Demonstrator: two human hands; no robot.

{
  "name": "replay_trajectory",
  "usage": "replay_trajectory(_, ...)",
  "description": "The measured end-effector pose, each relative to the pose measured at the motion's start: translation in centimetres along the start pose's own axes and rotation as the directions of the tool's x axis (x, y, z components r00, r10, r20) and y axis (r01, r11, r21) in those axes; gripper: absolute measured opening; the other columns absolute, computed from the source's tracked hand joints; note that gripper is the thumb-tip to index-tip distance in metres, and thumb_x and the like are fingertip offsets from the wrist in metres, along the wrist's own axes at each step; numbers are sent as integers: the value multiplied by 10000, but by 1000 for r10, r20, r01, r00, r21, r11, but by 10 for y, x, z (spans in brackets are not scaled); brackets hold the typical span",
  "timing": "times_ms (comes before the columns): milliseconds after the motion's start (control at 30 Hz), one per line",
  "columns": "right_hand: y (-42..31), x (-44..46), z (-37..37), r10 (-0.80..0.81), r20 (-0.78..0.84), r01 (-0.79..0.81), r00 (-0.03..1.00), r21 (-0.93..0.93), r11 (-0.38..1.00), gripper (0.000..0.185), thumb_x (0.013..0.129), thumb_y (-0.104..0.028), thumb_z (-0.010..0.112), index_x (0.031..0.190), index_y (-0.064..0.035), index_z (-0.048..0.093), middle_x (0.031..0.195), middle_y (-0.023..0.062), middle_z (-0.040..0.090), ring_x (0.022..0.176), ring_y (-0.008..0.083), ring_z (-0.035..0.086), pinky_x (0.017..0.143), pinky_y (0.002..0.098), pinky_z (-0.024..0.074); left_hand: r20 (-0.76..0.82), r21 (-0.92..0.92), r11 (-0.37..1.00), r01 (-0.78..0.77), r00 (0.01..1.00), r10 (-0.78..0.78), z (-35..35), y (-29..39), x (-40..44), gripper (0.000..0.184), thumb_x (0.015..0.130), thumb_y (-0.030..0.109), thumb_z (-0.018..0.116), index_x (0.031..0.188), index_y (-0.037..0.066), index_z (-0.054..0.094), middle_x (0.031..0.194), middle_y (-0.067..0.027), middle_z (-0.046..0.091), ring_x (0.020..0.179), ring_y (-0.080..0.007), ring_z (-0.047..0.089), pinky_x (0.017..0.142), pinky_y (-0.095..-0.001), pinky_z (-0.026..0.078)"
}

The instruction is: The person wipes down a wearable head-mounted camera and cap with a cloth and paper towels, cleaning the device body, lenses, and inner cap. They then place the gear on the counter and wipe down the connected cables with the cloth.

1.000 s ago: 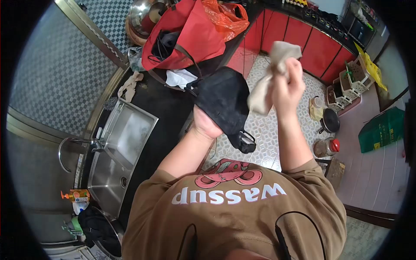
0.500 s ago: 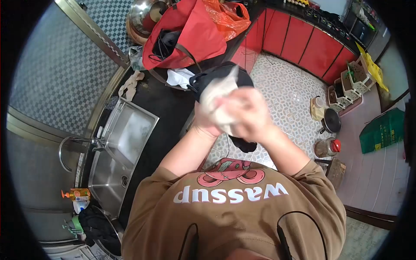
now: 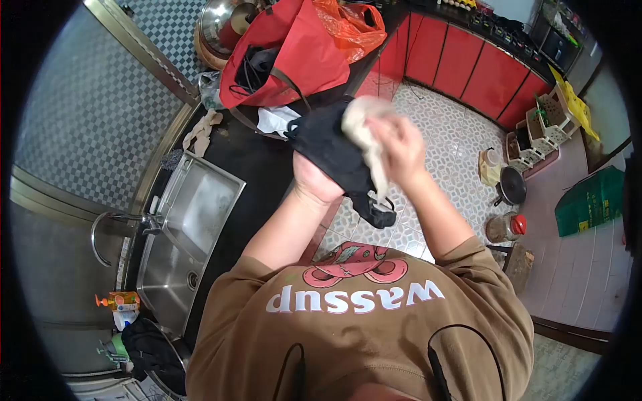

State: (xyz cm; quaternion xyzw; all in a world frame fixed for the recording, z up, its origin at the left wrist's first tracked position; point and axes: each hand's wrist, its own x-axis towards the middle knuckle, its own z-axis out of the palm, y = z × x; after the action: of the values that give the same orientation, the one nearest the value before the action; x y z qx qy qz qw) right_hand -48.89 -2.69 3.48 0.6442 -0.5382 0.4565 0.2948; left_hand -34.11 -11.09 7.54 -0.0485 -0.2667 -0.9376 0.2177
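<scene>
A black fabric item with strap-like ends (image 3: 331,147) lies spread over my left hand (image 3: 313,179). That hand supports it from below, its fingers hidden under the fabric. The item's exact kind is unclear; one end with a loop hangs down at the lower right. My right hand (image 3: 398,144) grips a cream cloth (image 3: 364,130) against the item's right side. Part of the cloth is blurred by motion, and its tail droops between the hand and the black fabric.
To the left, a steel double sink (image 3: 214,194) with sudsy water is set into the black counter (image 3: 257,167). A large red bag (image 3: 307,53) stands on the counter beyond my hands. Another cloth (image 3: 202,134) lies by the sink. A frying pan (image 3: 513,186) and a red-lidded jar (image 3: 505,228) are at the right.
My right hand and the cream cloth have moved up and to the right, uncovering more of the black item. My left hand stays beneath it, its palm now more visible.
</scene>
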Motion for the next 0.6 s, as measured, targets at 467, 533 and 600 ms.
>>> replay_trajectory(467,3,12,-10,101,-132,-77,986,182,980,470,633,-66,654,1102,-70,667,863,106,600,730,278,595,655,341,494,-76,-169,986,13,997,-27,9,5,-3,443,940,366,413,1210,36,532,1217,-126,580,1096,-276,566,991,-411,424)
replay_trajectory(533,-5,12,-16,141,-169,-95,975,257,962,478,636,-73,658,1113,-72,666,865,105,601,733,273,597,656,340,496,-45,-141,990,26,998,-33,6,4,-4,436,938,371,412,1187,41,548,1195,-127,593,1094,-278,568,979,-417,434)
replay_trajectory(600,-22,8,-18,9,2,-9,1000,244,970,469,646,-68,653,1115,-58,660,885,111,600,744,264,599,664,340,503,-16,-137,990,23,1000,-25,-1,2,-6,427,938,367,410,1170,40,558,1177,-128,602,1091,-280,570,974,-420,440)
